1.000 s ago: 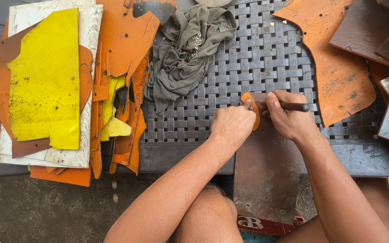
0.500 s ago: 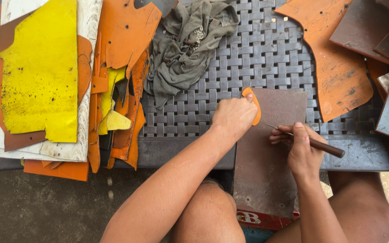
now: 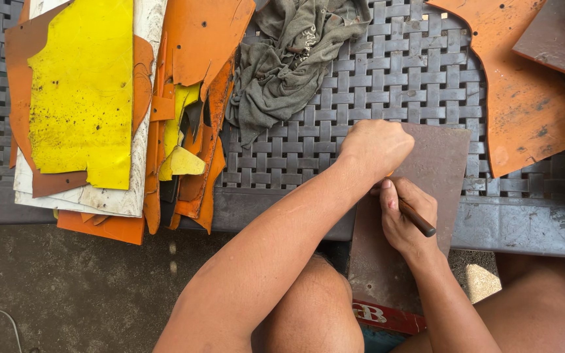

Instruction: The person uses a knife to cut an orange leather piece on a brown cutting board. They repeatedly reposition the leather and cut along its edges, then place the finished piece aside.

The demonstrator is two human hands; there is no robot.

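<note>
On brown board [image 3: 443, 157], left hand [image 3: 374, 145] fisted, right hand [image 3: 407, 219] gripping tool [image 3: 417, 218]

The surface [image 3: 387, 98] is dark grey with a woven basket pattern. On its left lies a bright yellow sheet [image 3: 83, 91] flecked with small dark spots, over a white, scuffed sheet [image 3: 148, 26] and brown and orange pieces [image 3: 197, 39]. A crumpled rag [image 3: 289, 59] at the far middle is grey-green. On the right sits an orange sheet [image 3: 524, 98] smudged with dark marks. The near board [image 3: 433, 157] is dull brown; the tool [image 3: 416, 218] there is dark brown. The floor [image 3: 67, 287] is grey.
</note>
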